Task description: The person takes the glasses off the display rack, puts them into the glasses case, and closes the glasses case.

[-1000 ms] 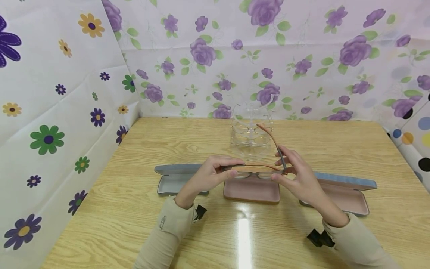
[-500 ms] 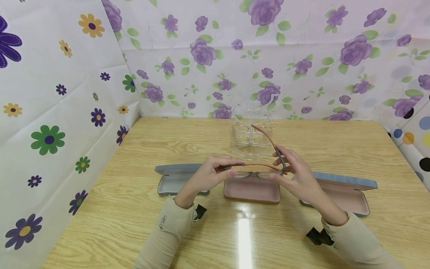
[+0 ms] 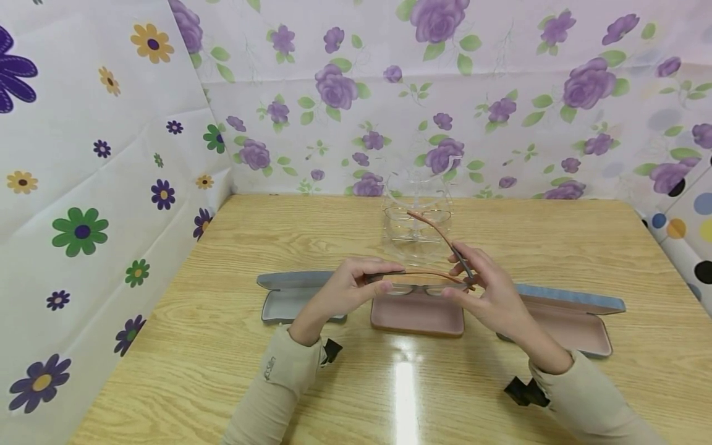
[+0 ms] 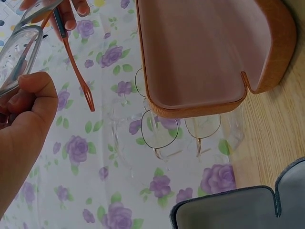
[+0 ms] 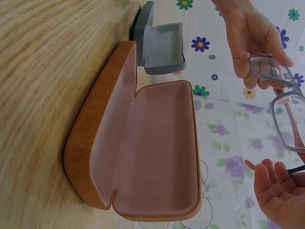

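A pair of eyeglasses point(image 3: 418, 289) with a grey front and orange-tipped temples is held level above the table between both hands. My left hand point(image 3: 346, 290) pinches its left end with thumb and fingers. One temple lies folded across behind the lenses. At the other end my right hand point(image 3: 492, 296) grips the frame by the hinge, fingers against the second temple point(image 3: 435, 227), which slants up and leftward, partly folded. Below the glasses stands an open brown eyeglass case point(image 3: 417, 330) with a pink lining. In the right wrist view the case point(image 5: 157, 148) has nothing in it.
An open grey-blue case point(image 3: 295, 279) stands at left, partly behind the left hand. On the right is another open case point(image 3: 578, 300) with a blue lid and pink lining. Behind the hands, a clear display stand point(image 3: 416, 253) bears thin-rimmed glasses point(image 3: 397, 214).
The upright temple has swung leftward and down, inward toward the lenses. My right hand has shifted slightly left with it. The left hand keeps its place.
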`<state>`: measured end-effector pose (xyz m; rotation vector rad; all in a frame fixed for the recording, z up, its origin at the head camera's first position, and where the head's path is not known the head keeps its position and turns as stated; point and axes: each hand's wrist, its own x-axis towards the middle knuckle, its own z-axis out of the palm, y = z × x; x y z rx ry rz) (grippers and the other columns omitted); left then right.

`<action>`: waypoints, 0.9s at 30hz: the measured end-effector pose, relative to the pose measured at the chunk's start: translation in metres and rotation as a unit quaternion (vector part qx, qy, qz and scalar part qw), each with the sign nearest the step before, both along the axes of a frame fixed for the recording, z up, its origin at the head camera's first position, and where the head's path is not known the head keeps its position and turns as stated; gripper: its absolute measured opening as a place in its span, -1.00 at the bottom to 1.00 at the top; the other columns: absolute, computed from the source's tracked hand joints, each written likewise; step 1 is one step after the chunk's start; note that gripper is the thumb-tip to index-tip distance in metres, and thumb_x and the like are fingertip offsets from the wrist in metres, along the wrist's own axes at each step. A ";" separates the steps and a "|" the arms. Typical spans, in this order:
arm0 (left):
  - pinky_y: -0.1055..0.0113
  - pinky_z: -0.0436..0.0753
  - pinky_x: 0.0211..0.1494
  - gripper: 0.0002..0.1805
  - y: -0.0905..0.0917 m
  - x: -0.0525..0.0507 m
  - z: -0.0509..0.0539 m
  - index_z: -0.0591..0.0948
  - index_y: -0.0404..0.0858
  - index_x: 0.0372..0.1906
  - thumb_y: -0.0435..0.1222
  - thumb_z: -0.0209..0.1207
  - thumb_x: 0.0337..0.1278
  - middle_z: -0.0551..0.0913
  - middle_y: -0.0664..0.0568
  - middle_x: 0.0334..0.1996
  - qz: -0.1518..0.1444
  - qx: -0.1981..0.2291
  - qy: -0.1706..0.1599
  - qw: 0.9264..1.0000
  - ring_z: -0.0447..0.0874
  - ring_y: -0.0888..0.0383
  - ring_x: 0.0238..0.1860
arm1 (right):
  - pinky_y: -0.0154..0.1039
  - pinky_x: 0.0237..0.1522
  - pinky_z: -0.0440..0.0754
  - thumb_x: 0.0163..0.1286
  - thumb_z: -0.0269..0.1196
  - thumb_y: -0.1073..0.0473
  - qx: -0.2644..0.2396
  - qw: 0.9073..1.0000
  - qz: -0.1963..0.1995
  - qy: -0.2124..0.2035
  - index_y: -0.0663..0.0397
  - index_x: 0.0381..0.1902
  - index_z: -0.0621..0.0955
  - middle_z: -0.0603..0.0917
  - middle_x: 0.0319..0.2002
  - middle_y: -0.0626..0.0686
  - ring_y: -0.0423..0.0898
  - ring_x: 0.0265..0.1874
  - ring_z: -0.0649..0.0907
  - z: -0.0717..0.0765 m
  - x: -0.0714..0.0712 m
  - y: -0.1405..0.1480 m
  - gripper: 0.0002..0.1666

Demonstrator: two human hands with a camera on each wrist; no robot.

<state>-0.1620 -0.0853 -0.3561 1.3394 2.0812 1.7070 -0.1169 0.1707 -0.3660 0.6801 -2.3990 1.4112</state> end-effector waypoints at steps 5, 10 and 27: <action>0.42 0.19 -0.61 -0.52 0.000 0.000 0.000 0.50 -0.54 0.02 -0.17 0.07 0.23 0.53 -0.16 -0.39 -0.001 0.002 -0.008 1.000 0.07 0.26 -0.70 | -0.38 -0.42 0.47 0.05 0.36 0.37 -0.001 1.000 -0.008 0.009 0.16 0.30 0.29 0.50 -0.14 0.03 -0.25 -0.28 0.49 0.000 0.001 -0.001 -0.16; 0.42 0.18 -0.60 -0.55 0.000 0.001 0.001 0.51 -0.52 0.02 -0.20 0.08 0.23 0.46 -0.05 -0.52 0.005 -0.002 -0.010 1.000 0.07 0.26 -0.70 | -0.42 -0.42 0.43 0.00 0.35 0.46 -0.010 1.000 -0.007 0.011 0.23 0.27 0.31 0.49 -0.19 0.00 -0.22 -0.29 0.47 0.001 0.002 -0.002 -0.17; 0.44 0.21 -0.57 -0.72 0.001 0.005 -0.002 0.56 -0.36 -0.14 -0.25 0.21 0.11 0.39 0.06 -0.59 0.084 -0.012 -0.041 0.996 0.17 0.21 -0.65 | -0.42 -0.43 0.46 -0.03 0.32 0.54 -0.020 1.000 -0.010 0.013 0.49 0.18 0.33 0.48 -0.24 0.09 -0.24 -0.33 0.47 0.027 0.016 -0.012 -0.25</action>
